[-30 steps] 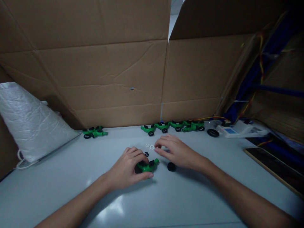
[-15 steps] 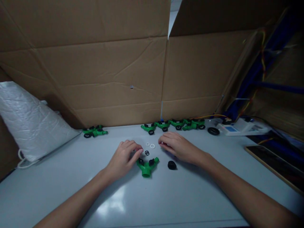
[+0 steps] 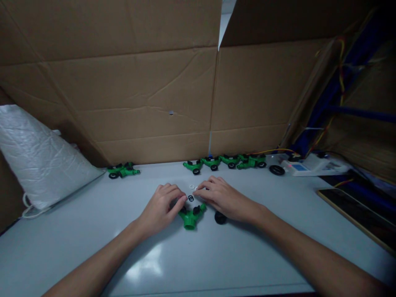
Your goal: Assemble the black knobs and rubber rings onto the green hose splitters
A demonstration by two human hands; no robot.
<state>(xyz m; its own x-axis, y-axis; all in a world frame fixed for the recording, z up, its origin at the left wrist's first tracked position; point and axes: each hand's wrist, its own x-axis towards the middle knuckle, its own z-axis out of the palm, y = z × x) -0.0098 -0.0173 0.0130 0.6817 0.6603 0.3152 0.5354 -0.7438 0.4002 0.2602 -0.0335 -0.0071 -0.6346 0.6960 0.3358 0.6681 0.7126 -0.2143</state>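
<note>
A green Y-shaped hose splitter (image 3: 189, 222) with two black valve levers lies in front of me, its wide round opening toward me. My left hand (image 3: 162, 206) is beside its left branch, thumb and fingers curled together; anything between them is hidden. Small black rings (image 3: 191, 198) lie just right of those fingertips. My right hand (image 3: 224, 199) reaches in from the right, fingers stretched out and fingertips at a white ring (image 3: 196, 188) they partly cover. A second white ring (image 3: 192, 187) lies just beyond. Under my right palm sits a round black cap (image 3: 220, 218), partly covered.
More green splitters (image 3: 213, 163) stand along the cardboard wall (image 3: 154, 90), others (image 3: 123, 170) at the left. Black rings (image 3: 276, 170) and a white device (image 3: 315, 166) are at the back right. A dark flat panel (image 3: 355, 214) lies right, a white bag (image 3: 46, 161) left.
My right hand has moved left and slightly toward me, over the white ring and partly over the black cap. My left hand has hardly moved.
</note>
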